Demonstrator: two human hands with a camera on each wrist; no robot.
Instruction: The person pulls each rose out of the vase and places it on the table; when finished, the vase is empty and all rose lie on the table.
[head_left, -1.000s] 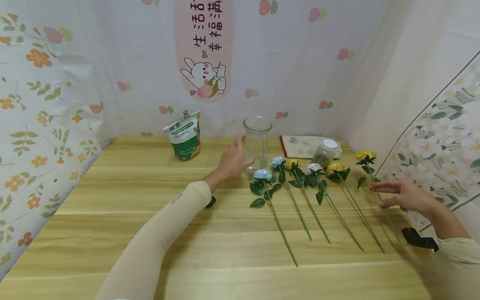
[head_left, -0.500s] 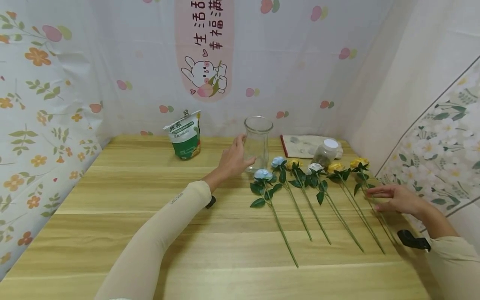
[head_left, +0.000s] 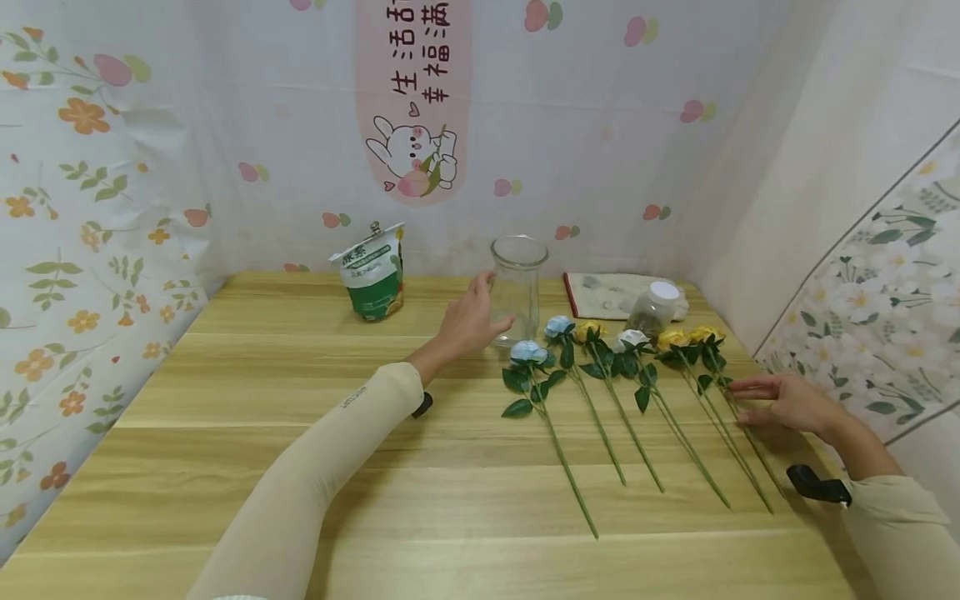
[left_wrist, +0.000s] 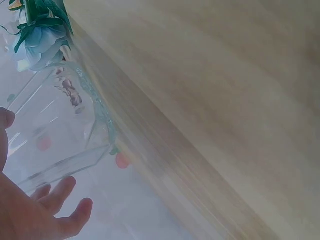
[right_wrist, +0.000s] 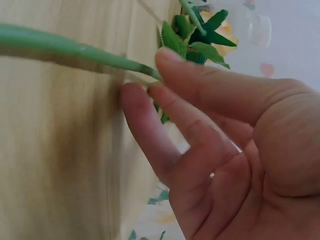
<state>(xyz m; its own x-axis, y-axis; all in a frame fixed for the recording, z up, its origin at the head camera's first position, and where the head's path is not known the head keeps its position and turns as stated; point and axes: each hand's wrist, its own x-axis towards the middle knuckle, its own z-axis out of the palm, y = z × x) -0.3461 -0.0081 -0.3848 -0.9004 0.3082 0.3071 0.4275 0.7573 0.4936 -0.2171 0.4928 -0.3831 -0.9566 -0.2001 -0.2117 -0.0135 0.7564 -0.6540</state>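
Note:
My left hand (head_left: 467,323) is at the side of a clear glass vase (head_left: 521,292) standing upright at the back middle, thumb and fingers curved round it. In the left wrist view the vase wall (left_wrist: 102,115) shows between thumb and fingertips. My right hand (head_left: 797,407) pinches the stem (right_wrist: 75,49) of an artificial yellow rose (head_left: 707,334), the rightmost in a row. Its bloom lies beside another yellow rose (head_left: 672,338). Further left are a white rose (head_left: 632,339), a third yellow rose (head_left: 590,330) and two blue roses, the nearer blue rose (head_left: 528,352) being leftmost.
Behind the flowers, a lidded clear jar (head_left: 654,308) stands by a folded cloth (head_left: 600,293) with a red edge. A green and white pouch (head_left: 375,282) with a clip stands at the back left of the wooden table (head_left: 247,417). Patterned curtains (head_left: 285,125) surround it.
My right hand has moved left with the yellow rose and brought it down alongside the other yellow one. My left hand stays at the vase.

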